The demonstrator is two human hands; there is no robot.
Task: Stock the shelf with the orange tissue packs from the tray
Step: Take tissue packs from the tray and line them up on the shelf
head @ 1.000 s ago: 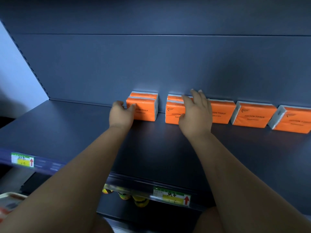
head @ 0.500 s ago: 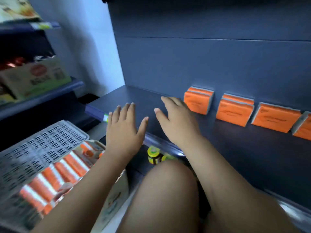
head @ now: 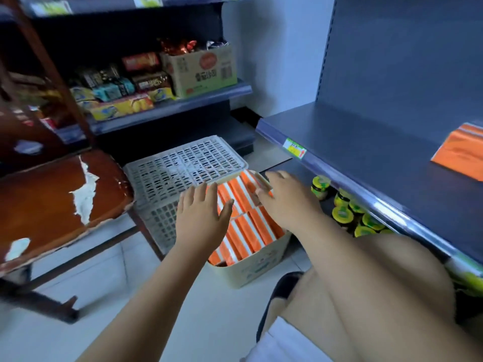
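A cream tray (head: 251, 267) on the floor holds several orange tissue packs (head: 248, 231) standing on edge in rows. My left hand (head: 201, 218) hovers over the tray's left side with fingers spread and nothing in it. My right hand (head: 285, 197) reaches down over the far packs, fingers apart and touching or nearly touching them; no pack is lifted. One orange pack (head: 460, 152) lies on the dark grey shelf (head: 366, 142) at the right edge of view.
A white perforated crate (head: 180, 173) leans against the tray's left and back. A worn brown table (head: 55, 199) stands left. Small yellow-lidded jars (head: 342, 212) sit under the shelf. A stocked snack shelf (head: 167, 108) is behind. My bent knee (head: 386, 270) is lower right.
My view swung left and down from the shelf to the tray. Both hands left the shelved packs and came down over the packs in the tray.
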